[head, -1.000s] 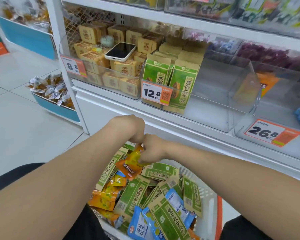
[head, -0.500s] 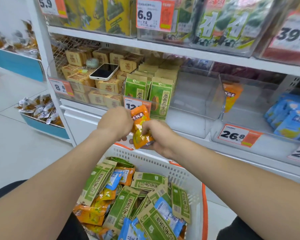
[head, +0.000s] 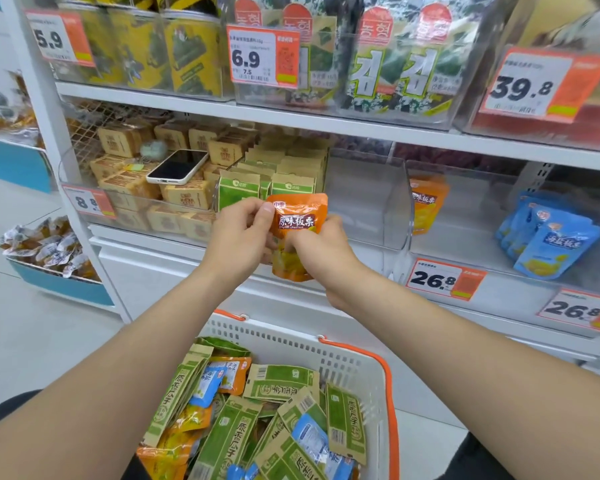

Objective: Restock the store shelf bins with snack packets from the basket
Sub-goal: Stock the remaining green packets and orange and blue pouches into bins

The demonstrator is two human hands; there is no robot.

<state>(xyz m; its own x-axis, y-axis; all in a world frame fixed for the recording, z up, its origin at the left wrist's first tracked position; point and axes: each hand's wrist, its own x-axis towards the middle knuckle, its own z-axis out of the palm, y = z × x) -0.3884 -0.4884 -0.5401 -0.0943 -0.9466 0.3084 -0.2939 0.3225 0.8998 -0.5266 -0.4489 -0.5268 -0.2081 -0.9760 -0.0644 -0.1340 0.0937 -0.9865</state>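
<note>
Both hands, left point(head: 241, 233) and right point(head: 317, 249), pinch an orange packet point(head: 300, 225) upright before the shelf, above the basket point(head: 357, 362). Likely next: carry it right into the orange bin point(head: 409, 209).

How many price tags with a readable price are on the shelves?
6: 5.9 tag, 6.9 tag and 39.8 tag on top; 8.8 tag and two 26.8 tags below. Hands may hide another.

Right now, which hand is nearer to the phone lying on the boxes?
Left. The left hand holds the orange chestnut packet just below and right of the phone; the right hand grips the packet's lower part, farther right.
</note>
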